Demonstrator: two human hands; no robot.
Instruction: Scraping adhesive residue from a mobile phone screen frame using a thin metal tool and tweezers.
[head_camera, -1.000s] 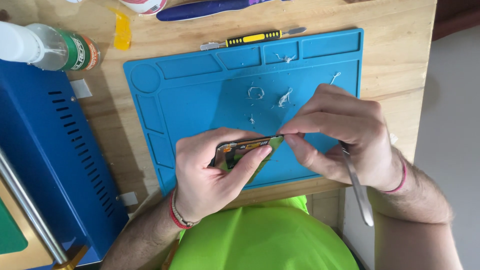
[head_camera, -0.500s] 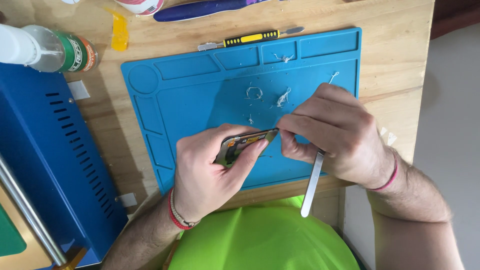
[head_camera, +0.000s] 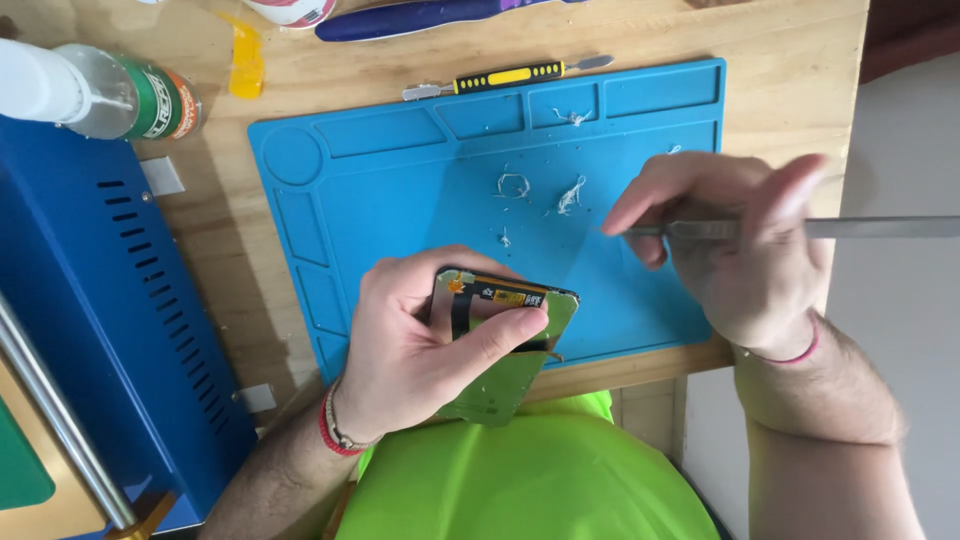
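Sitting low in the centre of the frame, an opened phone part with a green underside, being gripped in the left hand, thumb lying across its face, fingers wrapping behind. Hovering at right centre, the right hand, pinching a slim metal tool that is lying level and running off toward the right edge. Lying beneath both hands, a blue work mat on the wooden worktop, with white scraps scattered near its middle. Resting just above the mat, a yellow-handled pry tool. Standing at upper left, a clear bottle; filling the left side, a blue machine.
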